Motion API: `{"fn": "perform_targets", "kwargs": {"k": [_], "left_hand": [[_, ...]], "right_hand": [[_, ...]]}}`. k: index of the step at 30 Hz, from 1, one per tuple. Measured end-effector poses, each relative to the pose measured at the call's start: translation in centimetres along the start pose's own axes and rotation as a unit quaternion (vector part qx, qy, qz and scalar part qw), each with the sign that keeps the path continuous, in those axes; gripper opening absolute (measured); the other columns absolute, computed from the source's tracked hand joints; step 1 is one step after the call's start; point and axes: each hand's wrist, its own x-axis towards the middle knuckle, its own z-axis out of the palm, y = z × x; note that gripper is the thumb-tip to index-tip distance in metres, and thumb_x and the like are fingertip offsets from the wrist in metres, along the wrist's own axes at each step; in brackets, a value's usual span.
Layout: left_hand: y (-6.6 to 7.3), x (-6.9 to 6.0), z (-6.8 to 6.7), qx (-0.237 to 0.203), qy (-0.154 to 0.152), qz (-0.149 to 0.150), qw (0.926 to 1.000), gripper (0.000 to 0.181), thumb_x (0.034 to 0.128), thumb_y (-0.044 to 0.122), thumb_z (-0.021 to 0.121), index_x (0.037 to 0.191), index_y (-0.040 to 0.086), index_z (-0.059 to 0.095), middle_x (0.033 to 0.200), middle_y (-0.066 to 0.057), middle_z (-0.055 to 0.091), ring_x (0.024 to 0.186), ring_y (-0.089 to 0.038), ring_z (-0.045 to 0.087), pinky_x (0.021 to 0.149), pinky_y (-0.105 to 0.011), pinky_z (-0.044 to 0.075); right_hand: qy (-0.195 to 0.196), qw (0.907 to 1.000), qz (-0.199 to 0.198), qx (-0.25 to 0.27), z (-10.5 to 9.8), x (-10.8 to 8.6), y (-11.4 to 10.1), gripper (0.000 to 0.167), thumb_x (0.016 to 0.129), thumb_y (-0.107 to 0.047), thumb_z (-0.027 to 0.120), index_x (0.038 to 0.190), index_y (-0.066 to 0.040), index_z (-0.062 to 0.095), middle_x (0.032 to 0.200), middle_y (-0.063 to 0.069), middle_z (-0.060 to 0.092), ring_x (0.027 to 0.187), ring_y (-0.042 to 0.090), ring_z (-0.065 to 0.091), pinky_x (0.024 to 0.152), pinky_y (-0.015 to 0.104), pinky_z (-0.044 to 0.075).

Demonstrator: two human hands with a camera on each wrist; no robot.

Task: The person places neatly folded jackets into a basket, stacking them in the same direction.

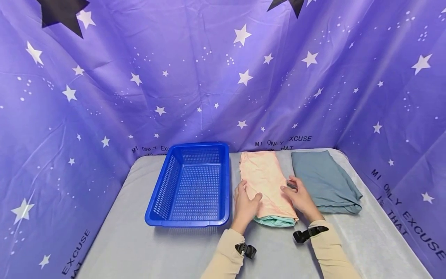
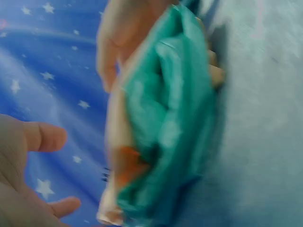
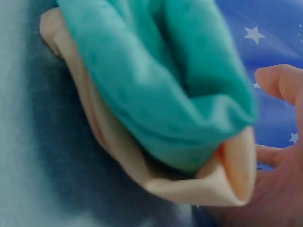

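Observation:
A folded peach cloth (image 1: 263,182) lies flat to the right of the basket, with mint-green fabric (image 1: 277,221) showing at its near end. My left hand (image 1: 245,203) is at the cloth's left side, fingers along the edge and thumb over the top. At the right side, my right hand (image 1: 301,197) has its fingers and thumb spread apart. Seen from the right wrist, the mint fabric (image 3: 151,85) sits in folds inside a peach layer (image 3: 199,189). In the left wrist view, the left thumb (image 2: 45,137) stands away from the bundle.
A blue plastic basket (image 1: 225,186) with perforated walls stands left of the cloth, nothing inside it. A folded grey-blue cloth (image 1: 322,178) lies to the right. All rest on a grey covered table (image 1: 139,248), enclosed by a purple star-print curtain (image 1: 195,77).

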Motion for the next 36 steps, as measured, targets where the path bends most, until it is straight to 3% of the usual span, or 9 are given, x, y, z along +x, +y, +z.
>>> {"fn": "perform_targets", "kwargs": {"k": [9, 15, 19, 22, 25, 29, 33, 36], "left_hand": [[-1.7, 1.5, 1.1, 0.012, 0.001, -0.044, 0.9990, 0.086, 0.0785, 0.020, 0.071, 0.153, -0.003, 0.036, 0.147, -0.028, 0.048, 0.137, -0.044, 0.046, 0.115, -0.056, 0.038], [-1.9, 2.4, 1.3, -0.008, 0.003, -0.078, 0.9969, 0.086, 0.0792, 0.019, 0.070, 0.155, 0.000, 0.033, 0.141, -0.029, 0.056, 0.132, -0.043, 0.054, 0.111, -0.054, 0.044], [-2.3, 2.6, 1.7, -0.047, -0.002, -0.101, 0.9937, 0.088, 0.0790, 0.018, 0.072, 0.156, 0.002, 0.033, 0.141, -0.030, 0.057, 0.131, -0.041, 0.056, 0.110, -0.053, 0.046], [-2.9, 2.7, 2.1, -0.087, -0.011, -0.120, 0.9889, 0.084, 0.0813, 0.021, 0.075, 0.154, 0.003, 0.036, 0.145, -0.026, 0.054, 0.134, -0.037, 0.053, 0.114, -0.051, 0.042], [-3.4, 2.8, 2.6, -0.132, -0.025, -0.131, 0.9822, 0.078, 0.0829, 0.023, 0.079, 0.149, 0.003, 0.043, 0.144, -0.021, 0.056, 0.132, -0.032, 0.053, 0.114, -0.048, 0.042], [-3.8, 3.2, 2.9, -0.174, -0.035, -0.143, 0.9737, 0.072, 0.0812, 0.022, 0.082, 0.142, 0.003, 0.049, 0.135, -0.015, 0.061, 0.123, -0.026, 0.058, 0.111, -0.044, 0.046], [-3.9, 3.6, 2.9, -0.191, -0.035, -0.159, 0.9681, 0.073, 0.0775, 0.018, 0.084, 0.141, 0.002, 0.051, 0.132, -0.014, 0.063, 0.120, -0.025, 0.059, 0.110, -0.044, 0.047], [-3.9, 3.9, 2.7, -0.183, -0.034, -0.161, 0.9693, 0.076, 0.0750, 0.013, 0.084, 0.142, 0.001, 0.050, 0.134, -0.015, 0.062, 0.121, -0.026, 0.059, 0.111, -0.044, 0.046]], "right_hand": [[-0.003, 0.9968, 0.056, 0.057, 0.5, 1.8, -0.3, 0.082, 0.103, -0.031, 0.059, 0.162, 0.001, 0.012, 0.161, 0.031, 0.029, 0.149, 0.043, 0.032, 0.123, 0.054, 0.028], [-0.002, 0.9931, 0.094, 0.070, 0.7, 2.6, -0.1, 0.080, 0.103, -0.034, 0.056, 0.161, 0.002, 0.014, 0.158, 0.031, 0.035, 0.143, 0.042, 0.040, 0.117, 0.050, 0.035], [-0.011, 0.9926, 0.099, 0.070, 0.9, 2.9, 0.2, 0.075, 0.103, -0.038, 0.056, 0.159, 0.001, 0.023, 0.154, 0.028, 0.042, 0.127, 0.034, 0.053, 0.101, 0.037, 0.046], [-0.029, 0.9899, 0.109, 0.087, 1.2, 3.1, 0.6, 0.073, 0.103, -0.040, 0.058, 0.158, -0.002, 0.027, 0.144, 0.021, 0.050, 0.108, 0.020, 0.061, 0.087, 0.028, 0.051], [-0.044, 0.9853, 0.116, 0.117, 1.4, 3.2, 1.0, 0.074, 0.103, -0.040, 0.058, 0.159, -0.005, 0.025, 0.132, 0.015, 0.058, 0.093, 0.010, 0.065, 0.080, 0.027, 0.055], [-0.052, 0.9840, 0.112, 0.129, 1.5, 3.2, 1.4, 0.075, 0.104, -0.037, 0.058, 0.161, -0.007, 0.020, 0.131, 0.015, 0.060, 0.089, 0.008, 0.067, 0.079, 0.028, 0.057], [-0.064, 0.9910, 0.083, 0.084, 1.8, 3.2, 1.6, 0.076, 0.105, -0.034, 0.057, 0.163, -0.006, 0.016, 0.147, 0.023, 0.051, 0.101, 0.008, 0.064, 0.083, 0.023, 0.054], [-0.064, 0.9945, 0.062, 0.055, 2.1, 3.3, 1.6, 0.073, 0.106, -0.029, 0.056, 0.163, -0.005, 0.018, 0.153, 0.024, 0.047, 0.110, 0.009, 0.061, 0.086, 0.019, 0.049]]}}
